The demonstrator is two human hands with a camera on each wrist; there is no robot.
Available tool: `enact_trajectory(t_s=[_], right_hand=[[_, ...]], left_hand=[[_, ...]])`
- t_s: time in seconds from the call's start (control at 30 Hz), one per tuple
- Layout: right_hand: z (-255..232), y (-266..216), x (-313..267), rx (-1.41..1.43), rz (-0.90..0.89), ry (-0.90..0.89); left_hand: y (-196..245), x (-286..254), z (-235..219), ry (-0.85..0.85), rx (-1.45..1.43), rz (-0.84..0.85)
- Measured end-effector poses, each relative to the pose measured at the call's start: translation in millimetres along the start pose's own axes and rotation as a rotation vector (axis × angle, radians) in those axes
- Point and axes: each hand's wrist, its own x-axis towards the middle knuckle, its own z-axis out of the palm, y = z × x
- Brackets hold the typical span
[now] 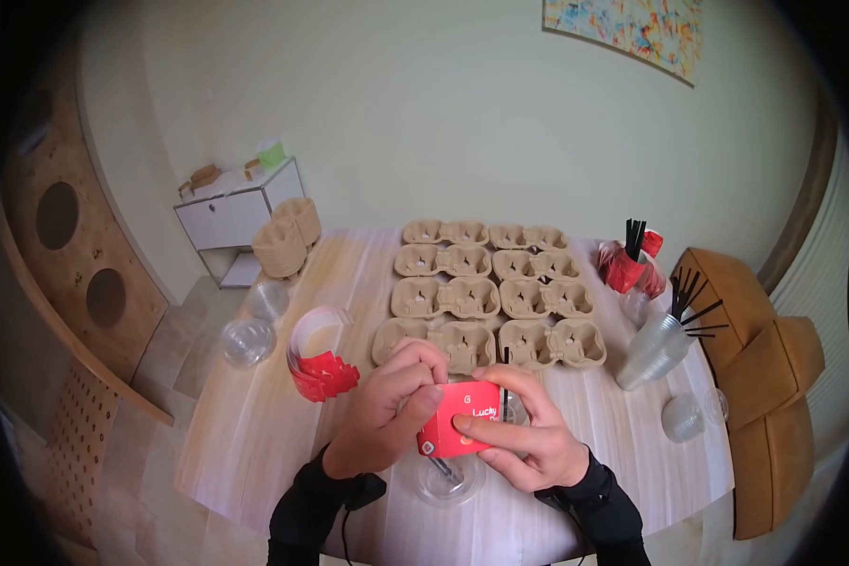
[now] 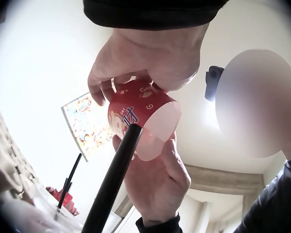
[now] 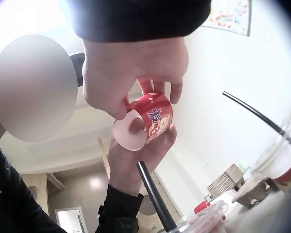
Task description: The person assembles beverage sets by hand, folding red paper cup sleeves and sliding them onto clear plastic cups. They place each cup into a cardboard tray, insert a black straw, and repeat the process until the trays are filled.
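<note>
A red printed paper sleeve point(image 1: 455, 415) is held between both hands above the table's near edge; in the left wrist view the sleeve point(image 2: 140, 107) shows as an opened ring with a pale inside. The left hand point(image 1: 387, 406) pinches its left side with thumb and fingers. The right hand point(image 1: 533, 439) grips its right side, one finger lying across the printed face. Below the hands stands a clear plastic cup point(image 1: 448, 483) with a black straw point(image 1: 443, 467) in it. The right wrist view shows the sleeve point(image 3: 157, 119) and a straw point(image 3: 155, 194) close by.
Several brown cup carriers point(image 1: 445, 298) stand in rows beyond the hands. At left are red sleeves point(image 1: 325, 377), clear lids point(image 1: 247, 341) and stacked carriers point(image 1: 280, 247). At right stand stacked clear cups point(image 1: 653, 351), black straws point(image 1: 635, 236) in a red-sleeved cup, and lids point(image 1: 683, 417).
</note>
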Motion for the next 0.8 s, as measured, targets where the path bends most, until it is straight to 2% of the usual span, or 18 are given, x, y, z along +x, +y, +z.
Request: enact_trajectory(t_s=[0.1,0.17,0.2,0.23,0.27,0.33,0.37,0.43,0.47,0.53,0.57,0.6,0.67,0.7,0.73,0.8], right_hand=[[1.5,0.4,0.2,-0.047,-0.004,0.008],[4.5,0.3,-1.2,-0.072,0.012,0.073],[6.6,-0.1,-2.2,-0.103,0.013,0.137],[7.5,0.6,-1.4,-0.165,-0.021,0.207],[9.6,2.0,-1.6,-0.165,-0.005,0.206],[12.2,6.9,-1.4,-0.211,-0.097,0.268],[10.6,6.6,-0.5,-0.243,-0.131,0.233],[14.2,2.9,2.0,-0.210,-0.107,0.243],[15.6,0.9,3.1,-0.175,-0.083,0.254],[13.1,-4.0,3.8,-0.174,-0.026,0.301],[11.3,-6.1,3.4,-0.172,0.034,0.346],[8.1,-7.4,0.2,-0.173,0.030,0.348],[1.6,-10.7,-7.7,-0.097,0.198,0.037],[2.4,-18.0,-5.6,-0.022,0.296,-0.138],[8.6,-20.3,-4.7,-0.024,0.283,-0.134],[26.0,-25.7,-3.9,-0.060,0.353,-0.420]], left_hand=[[-1.7,-0.7,0.2,-0.010,0.023,-0.004],[1.2,1.0,3.8,0.151,0.193,0.003],[-1.2,-1.2,6.0,0.143,0.181,-0.016],[-4.6,-2.3,7.8,0.224,0.085,-0.052],[-6.8,-3.8,10.3,0.305,-0.010,-0.086],[0.0,-4.5,13.8,0.235,-0.092,-0.151],[5.5,-3.9,14.3,0.171,-0.165,-0.207],[6.6,-2.9,12.8,0.090,-0.247,-0.288],[5.0,-1.3,8.9,0.090,-0.247,-0.285],[0.5,3.1,-2.4,0.225,-0.357,-0.402],[-11.3,3.1,-8.5,0.256,-0.205,-0.332],[-14.5,3.3,-15.3,0.255,-0.202,-0.328],[-17.7,5.0,-28.7,0.345,-0.938,-0.306],[-20.9,6.8,-35.0,0.297,-0.982,-0.291],[-25.5,7.5,-36.4,0.293,-0.973,-0.280],[-36.5,4.7,-41.6,0.229,-1.196,-0.260]])
